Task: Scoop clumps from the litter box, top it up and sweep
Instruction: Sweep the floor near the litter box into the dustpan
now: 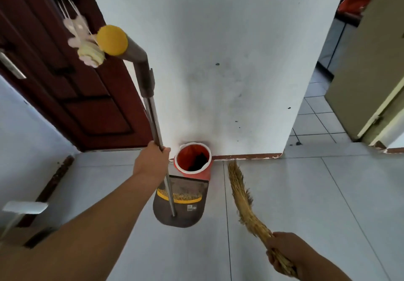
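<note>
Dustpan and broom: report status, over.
Left hand grips dustpan handle. Right hand grips straw broom, bristle tip at the skirting. Dustpan mouth at red bin. No obstruction seen.

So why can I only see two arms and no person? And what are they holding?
The camera sits on the person's head and looks down, so you see only their arms. The left hand grips the long metal handle of a dustpan, which is low down, just in front of a red bin with a white rim. The bin stands against the white wall. The right hand holds a straw broom, its bristles pointing toward the wall. Below is a pale tiled floor, and a dark red door stands on the left.
</note>
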Demonstrator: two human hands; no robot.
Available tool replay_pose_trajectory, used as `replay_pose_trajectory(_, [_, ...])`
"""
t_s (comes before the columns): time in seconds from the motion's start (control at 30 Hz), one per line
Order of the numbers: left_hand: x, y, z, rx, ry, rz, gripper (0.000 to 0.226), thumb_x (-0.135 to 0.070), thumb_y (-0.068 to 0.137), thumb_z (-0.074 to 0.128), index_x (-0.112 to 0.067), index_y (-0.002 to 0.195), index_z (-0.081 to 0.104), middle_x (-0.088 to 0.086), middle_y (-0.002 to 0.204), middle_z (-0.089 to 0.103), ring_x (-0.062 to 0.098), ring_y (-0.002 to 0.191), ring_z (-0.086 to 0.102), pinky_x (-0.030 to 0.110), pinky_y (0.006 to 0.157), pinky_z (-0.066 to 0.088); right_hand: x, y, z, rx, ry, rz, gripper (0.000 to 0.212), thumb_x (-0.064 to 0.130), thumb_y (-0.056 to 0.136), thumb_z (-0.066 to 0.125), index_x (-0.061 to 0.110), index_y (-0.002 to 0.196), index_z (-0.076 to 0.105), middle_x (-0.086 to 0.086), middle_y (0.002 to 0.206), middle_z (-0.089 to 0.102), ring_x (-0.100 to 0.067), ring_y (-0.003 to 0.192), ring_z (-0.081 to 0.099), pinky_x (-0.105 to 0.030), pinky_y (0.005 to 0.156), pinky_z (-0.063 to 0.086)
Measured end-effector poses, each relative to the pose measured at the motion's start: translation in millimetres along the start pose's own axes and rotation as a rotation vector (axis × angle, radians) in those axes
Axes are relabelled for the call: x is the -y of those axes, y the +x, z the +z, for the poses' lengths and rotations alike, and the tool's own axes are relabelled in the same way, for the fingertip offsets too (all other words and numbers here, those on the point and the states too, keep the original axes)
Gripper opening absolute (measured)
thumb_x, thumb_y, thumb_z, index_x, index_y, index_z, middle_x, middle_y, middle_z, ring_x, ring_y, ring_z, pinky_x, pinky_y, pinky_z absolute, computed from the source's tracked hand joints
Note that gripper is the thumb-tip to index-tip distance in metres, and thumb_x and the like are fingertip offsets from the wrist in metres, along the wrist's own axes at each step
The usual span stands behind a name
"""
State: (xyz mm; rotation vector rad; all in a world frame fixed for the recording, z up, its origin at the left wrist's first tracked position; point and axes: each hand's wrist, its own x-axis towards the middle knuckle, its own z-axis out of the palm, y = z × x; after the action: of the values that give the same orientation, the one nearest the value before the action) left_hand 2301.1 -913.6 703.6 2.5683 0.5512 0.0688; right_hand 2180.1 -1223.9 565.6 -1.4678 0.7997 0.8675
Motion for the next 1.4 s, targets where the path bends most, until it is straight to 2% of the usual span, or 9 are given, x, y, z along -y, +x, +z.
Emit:
replay_pose_trajectory(0.1, [-37, 51, 14, 0.006, 0.035, 0.014, 0.032, -0.034, 0.101, 0.052, -0.005, 0.112, 0.056, 0.018, 0.109, 0.067, 0.038, 0.100, 0.064, 0.040, 0.085, 0.050, 49, 32, -19, -0.017, -0.157, -0.030, 0.023, 0.004, 0.075, 0.061, -0.007, 0.094, 0.066, -0.019, 0.072, 0.065, -0.041, 0.073, 0.067, -0.033, 0.058, 0.047])
replay_pose_trajectory(0.2, [-76, 102, 32, 0.028, 0.159, 0.060, 0.036, -0.035, 0.102, 0.049, -0.002, 0.117, 0.054, 0.019, 0.114, 0.066, 0.040, 0.106, 0.062, 0.037, 0.079, 0.041, 90, 57, -34, 0.008, -0.154, 0.012, 0.025, 0.002, 0.077, 0.060, -0.009, 0.099, 0.066, -0.019, 0.070, 0.065, -0.033, 0.063, 0.063, -0.032, 0.057, 0.047])
replay_pose_trajectory(0.3, [-108, 143, 52, 0.069, 0.292, 0.148, 0.039, -0.037, 0.104, 0.045, -0.002, 0.119, 0.052, 0.019, 0.117, 0.066, 0.039, 0.109, 0.063, 0.038, 0.081, 0.045, 121, 83, -43, -0.015, -0.157, 0.038, 0.021, -0.002, 0.080, 0.057, -0.011, 0.098, 0.064, -0.021, 0.068, 0.063, -0.029, 0.058, 0.058, -0.031, 0.053, 0.047])
replay_pose_trajectory(0.4, [-134, 187, 79, 0.124, 0.401, 0.225, 0.040, -0.037, 0.105, 0.042, -0.002, 0.121, 0.050, 0.018, 0.119, 0.065, 0.038, 0.111, 0.063, 0.040, 0.086, 0.046, 154, 113, -52, -0.018, -0.220, 0.049, 0.023, 0.007, 0.078, 0.061, -0.005, 0.097, 0.068, -0.020, 0.077, 0.069, -0.031, 0.066, 0.066, -0.031, 0.058, 0.051])
replay_pose_trajectory(0.57, [-167, 238, 119, 0.216, 0.546, 0.355, 0.036, -0.038, 0.106, 0.039, -0.005, 0.119, 0.048, 0.014, 0.115, 0.067, 0.035, 0.107, 0.065, 0.035, 0.075, 0.040, 190, 157, -64, -0.029, -0.268, 0.075, 0.027, 0.016, 0.071, 0.064, 0.003, 0.094, 0.070, -0.017, 0.091, 0.073, -0.030, 0.082, 0.071, -0.033, 0.071, 0.055])
replay_pose_trajectory(0.67, [-190, 253, 146, 0.309, 0.646, 0.481, 0.035, -0.036, 0.107, 0.039, -0.005, 0.119, 0.047, 0.013, 0.115, 0.067, 0.033, 0.108, 0.065, 0.034, 0.076, 0.041, 208, 170, -68, -0.007, -0.203, 0.113, 0.025, 0.009, 0.074, 0.063, -0.002, 0.095, 0.068, -0.018, 0.076, 0.071, -0.035, 0.073, 0.069, -0.033, 0.062, 0.053])
replay_pose_trajectory(0.8, [-212, 268, 172, 0.422, 0.713, 0.561, 0.031, -0.032, 0.107, 0.040, -0.006, 0.120, 0.049, 0.012, 0.115, 0.067, 0.032, 0.106, 0.066, 0.033, 0.074, 0.040, 228, 181, -80, -0.024, -0.112, 0.097, 0.014, -0.002, 0.080, 0.057, -0.010, 0.090, 0.065, -0.019, 0.063, 0.065, -0.027, 0.051, 0.059, -0.028, 0.049, 0.049])
replay_pose_trajectory(1.0, [-237, 289, 194, 0.469, 0.771, 0.566, 0.031, -0.031, 0.106, 0.043, -0.005, 0.121, 0.049, 0.011, 0.115, 0.066, 0.031, 0.106, 0.066, 0.037, 0.080, 0.048, 245, 199, -101, -0.025, 0.048, 0.127, 0.012, -0.007, 0.083, 0.054, -0.011, 0.091, 0.062, -0.019, 0.060, 0.057, -0.025, 0.048, 0.052, -0.026, 0.046, 0.043])
replay_pose_trajectory(1.4, [-266, 305, 205, 0.484, 0.917, 0.579, 0.035, -0.033, 0.106, 0.044, -0.003, 0.122, 0.048, 0.012, 0.121, 0.065, 0.033, 0.110, 0.064, 0.038, 0.085, 0.047, 264, 219, -137, 0.051, 0.054, 0.134, 0.009, -0.008, 0.082, 0.055, -0.007, 0.090, 0.059, -0.017, 0.062, 0.055, -0.025, 0.050, 0.054, -0.026, 0.045, 0.042])
